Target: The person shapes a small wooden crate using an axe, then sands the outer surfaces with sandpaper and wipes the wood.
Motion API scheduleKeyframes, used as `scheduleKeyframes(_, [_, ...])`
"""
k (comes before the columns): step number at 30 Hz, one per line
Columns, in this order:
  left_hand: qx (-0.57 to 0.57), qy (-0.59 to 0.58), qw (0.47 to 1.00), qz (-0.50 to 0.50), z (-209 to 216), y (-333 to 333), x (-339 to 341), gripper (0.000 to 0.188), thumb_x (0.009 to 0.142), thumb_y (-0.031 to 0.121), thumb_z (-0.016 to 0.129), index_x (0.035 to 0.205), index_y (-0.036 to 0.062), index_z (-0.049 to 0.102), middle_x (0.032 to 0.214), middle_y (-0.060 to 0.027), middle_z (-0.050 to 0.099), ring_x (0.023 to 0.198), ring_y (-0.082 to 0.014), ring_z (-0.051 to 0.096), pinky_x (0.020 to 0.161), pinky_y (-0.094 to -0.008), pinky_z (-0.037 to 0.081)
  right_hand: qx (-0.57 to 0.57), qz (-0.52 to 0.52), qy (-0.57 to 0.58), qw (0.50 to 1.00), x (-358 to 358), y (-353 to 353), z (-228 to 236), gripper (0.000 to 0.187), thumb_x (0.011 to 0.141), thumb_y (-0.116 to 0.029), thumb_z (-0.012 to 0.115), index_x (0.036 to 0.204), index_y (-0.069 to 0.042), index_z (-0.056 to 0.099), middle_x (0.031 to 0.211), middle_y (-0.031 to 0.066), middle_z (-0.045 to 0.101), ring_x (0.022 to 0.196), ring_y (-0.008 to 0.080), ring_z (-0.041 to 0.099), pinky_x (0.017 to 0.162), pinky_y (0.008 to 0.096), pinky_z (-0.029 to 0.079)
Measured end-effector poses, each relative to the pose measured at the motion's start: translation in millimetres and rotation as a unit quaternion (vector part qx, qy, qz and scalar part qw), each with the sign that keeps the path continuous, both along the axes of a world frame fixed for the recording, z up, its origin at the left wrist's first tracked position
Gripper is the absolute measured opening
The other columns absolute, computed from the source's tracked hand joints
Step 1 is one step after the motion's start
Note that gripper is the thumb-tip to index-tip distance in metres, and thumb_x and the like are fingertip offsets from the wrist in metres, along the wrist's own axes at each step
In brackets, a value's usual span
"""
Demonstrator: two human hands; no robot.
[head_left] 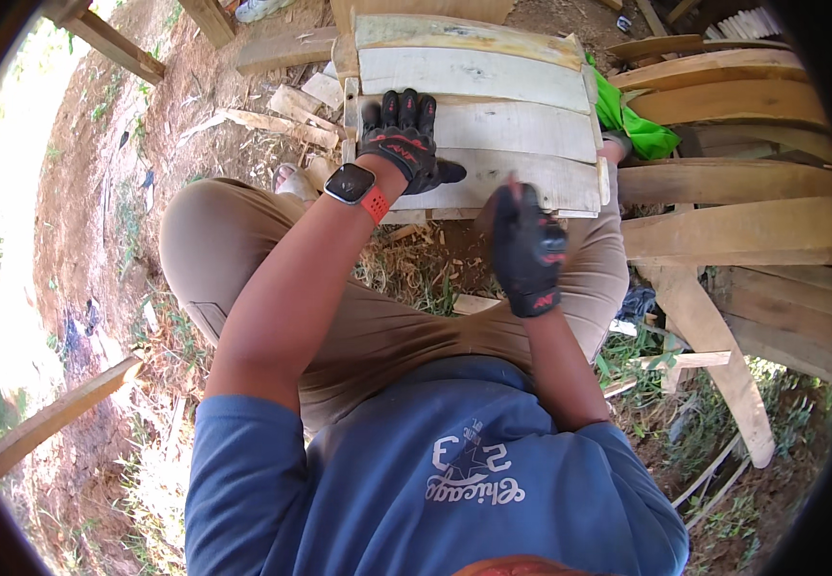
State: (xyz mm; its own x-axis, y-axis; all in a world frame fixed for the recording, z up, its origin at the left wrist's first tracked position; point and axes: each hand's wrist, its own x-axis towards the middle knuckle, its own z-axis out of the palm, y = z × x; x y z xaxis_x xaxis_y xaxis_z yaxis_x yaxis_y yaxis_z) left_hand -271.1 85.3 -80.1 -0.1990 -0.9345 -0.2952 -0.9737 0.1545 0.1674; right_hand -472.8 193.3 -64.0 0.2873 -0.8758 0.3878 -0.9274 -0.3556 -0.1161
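A slatted wooden panel (474,72) of several pale boards lies in front of me, above my lap. My left hand (404,139), in a black glove with red marks, rests flat on its left part. The fingers point away from me, and the thumb stretches right along the near board. At the panel's near right edge is my right hand (529,240), in a matching glove, with its fingers curled closed. It is slightly blurred, and whatever it may hold cannot be made out.
Curved wooden planks (723,182) are stacked on the right, beside a bright green cloth (641,120). Offcuts and shavings (291,120) litter the ground left of the panel. A wooden beam (61,418) slants in at the lower left.
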Motion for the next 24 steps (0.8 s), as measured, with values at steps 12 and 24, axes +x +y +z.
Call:
scheduleKeyframes(12, [0.003, -0.013, 1.000, -0.010, -2, -1, -1, 0.125, 0.086, 0.084, 0.057, 0.169, 0.0013, 0.013, 0.175, -0.0270, 0.011, 0.162, -0.0467, 0.010, 0.129, -0.0612, 0.009, 0.071, 0.020, 0.028, 0.997, 8, 42, -70, 0.041, 0.096, -0.024, 0.067, 0.134, -0.010, 0.061, 0.118, 0.0100, 0.067, 0.074, 0.0265, 0.069, 0.065, 0.0434, 0.054])
scheduleKeyframes(24, [-0.022, -0.005, 1.000, -0.008, -2, 2, 0, 0.124, 0.085, 0.081, 0.061, 0.167, 0.0003, 0.016, 0.173, -0.0270, 0.016, 0.159, -0.0494, 0.013, 0.129, -0.0610, 0.012, -0.004, 0.034, 0.096, 0.995, 10, 37, -55, 0.045, 0.094, -0.027, 0.068, 0.135, -0.009, 0.061, 0.111, 0.0072, 0.065, 0.070, 0.0209, 0.067, 0.059, 0.0409, 0.053])
